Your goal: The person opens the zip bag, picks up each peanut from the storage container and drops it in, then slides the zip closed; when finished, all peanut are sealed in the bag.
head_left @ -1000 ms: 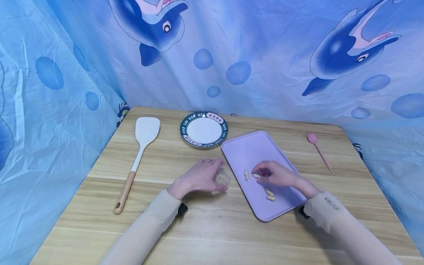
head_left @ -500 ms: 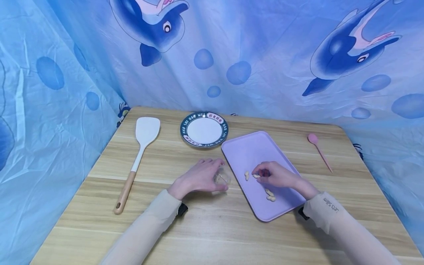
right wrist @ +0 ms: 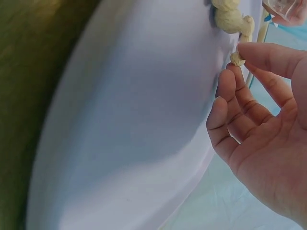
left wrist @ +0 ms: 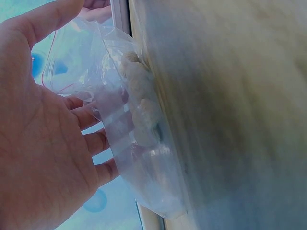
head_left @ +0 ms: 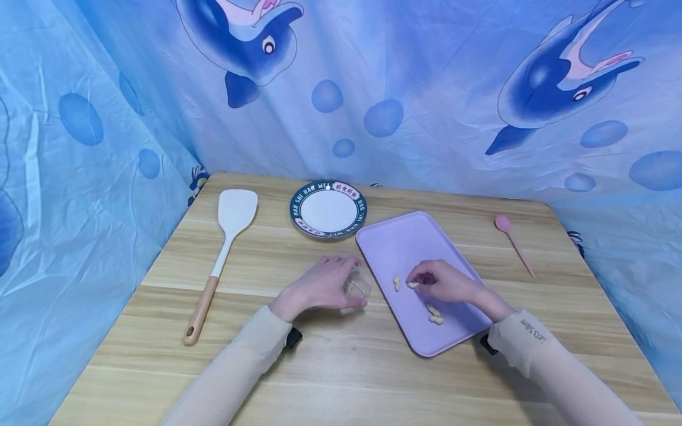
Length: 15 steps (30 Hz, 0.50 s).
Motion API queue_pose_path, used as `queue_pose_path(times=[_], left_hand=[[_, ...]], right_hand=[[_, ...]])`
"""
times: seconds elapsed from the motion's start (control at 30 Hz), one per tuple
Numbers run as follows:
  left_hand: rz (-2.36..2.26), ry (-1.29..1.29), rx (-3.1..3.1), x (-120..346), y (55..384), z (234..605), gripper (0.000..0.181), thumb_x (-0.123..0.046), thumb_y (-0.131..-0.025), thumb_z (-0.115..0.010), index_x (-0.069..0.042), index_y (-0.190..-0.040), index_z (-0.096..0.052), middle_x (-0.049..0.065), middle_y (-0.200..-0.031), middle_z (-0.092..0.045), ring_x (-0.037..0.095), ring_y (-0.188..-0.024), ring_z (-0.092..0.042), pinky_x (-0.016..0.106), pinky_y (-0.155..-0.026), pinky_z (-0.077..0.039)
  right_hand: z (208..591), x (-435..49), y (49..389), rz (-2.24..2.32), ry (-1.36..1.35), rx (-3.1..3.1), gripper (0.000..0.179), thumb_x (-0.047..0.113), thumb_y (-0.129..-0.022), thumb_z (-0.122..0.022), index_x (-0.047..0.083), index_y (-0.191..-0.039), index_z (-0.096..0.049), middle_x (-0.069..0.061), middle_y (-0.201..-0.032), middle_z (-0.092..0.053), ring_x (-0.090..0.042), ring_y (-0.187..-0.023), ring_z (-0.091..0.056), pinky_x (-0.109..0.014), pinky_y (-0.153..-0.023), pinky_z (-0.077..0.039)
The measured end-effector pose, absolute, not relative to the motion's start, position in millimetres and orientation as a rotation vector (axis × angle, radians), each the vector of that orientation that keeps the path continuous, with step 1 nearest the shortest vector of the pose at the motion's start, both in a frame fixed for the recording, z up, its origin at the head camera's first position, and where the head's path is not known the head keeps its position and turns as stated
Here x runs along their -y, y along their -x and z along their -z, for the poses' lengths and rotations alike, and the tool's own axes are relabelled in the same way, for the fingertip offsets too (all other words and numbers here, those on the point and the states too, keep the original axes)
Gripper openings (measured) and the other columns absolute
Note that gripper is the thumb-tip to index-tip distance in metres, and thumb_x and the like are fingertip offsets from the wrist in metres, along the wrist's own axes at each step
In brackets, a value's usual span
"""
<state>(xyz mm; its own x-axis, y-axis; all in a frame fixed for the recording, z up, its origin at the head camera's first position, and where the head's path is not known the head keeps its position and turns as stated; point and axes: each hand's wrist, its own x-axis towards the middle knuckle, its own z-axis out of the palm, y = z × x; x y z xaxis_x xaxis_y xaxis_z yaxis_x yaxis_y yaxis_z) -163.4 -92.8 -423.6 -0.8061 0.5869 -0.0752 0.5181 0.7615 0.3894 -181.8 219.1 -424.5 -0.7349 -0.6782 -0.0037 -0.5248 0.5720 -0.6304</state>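
Note:
My left hand [head_left: 319,285] holds a clear zip bag [left wrist: 115,139] by its mouth, left of the tray, thumb on one side and fingers on the other. Several peanuts [left wrist: 139,86] lie inside the bag, which rests on the table. Over the lilac tray [head_left: 402,239], my right hand [head_left: 447,281] pinches a peanut [right wrist: 237,59] between thumb and fingertips. Another peanut [head_left: 396,283] lies on the tray just left of those fingertips. Nearer the front of the tray, two peanuts [head_left: 434,313] lie close together.
A round plate [head_left: 329,211] with a dark patterned rim stands behind the left hand. The white spatula [head_left: 236,207] with a wooden handle lies at the left, a small pink spoon [head_left: 514,242] at the right. Blue printed curtains [head_left: 426,89] border the table [head_left: 319,378].

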Motion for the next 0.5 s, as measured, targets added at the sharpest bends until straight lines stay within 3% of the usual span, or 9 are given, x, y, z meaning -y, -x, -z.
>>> queue_pose_path(times=[0.5], left_hand=[[-0.525, -0.885, -2.77, 93, 162, 421, 0.089, -0.064, -0.079, -0.07, -0.011, -0.145, -0.045, 0.004, -0.139, -0.057, 0.025, -0.129, -0.05, 0.047, -0.112, -0.033]], right_hand=[[401, -199, 183, 0.939, 1.076, -2.551, 0.022, -0.005, -0.086, -0.067, 0.006, -0.103, -0.074, 0.001, -0.091, -0.068, -0.012, -0.076, -0.057, -0.028, -0.068, -0.051]])
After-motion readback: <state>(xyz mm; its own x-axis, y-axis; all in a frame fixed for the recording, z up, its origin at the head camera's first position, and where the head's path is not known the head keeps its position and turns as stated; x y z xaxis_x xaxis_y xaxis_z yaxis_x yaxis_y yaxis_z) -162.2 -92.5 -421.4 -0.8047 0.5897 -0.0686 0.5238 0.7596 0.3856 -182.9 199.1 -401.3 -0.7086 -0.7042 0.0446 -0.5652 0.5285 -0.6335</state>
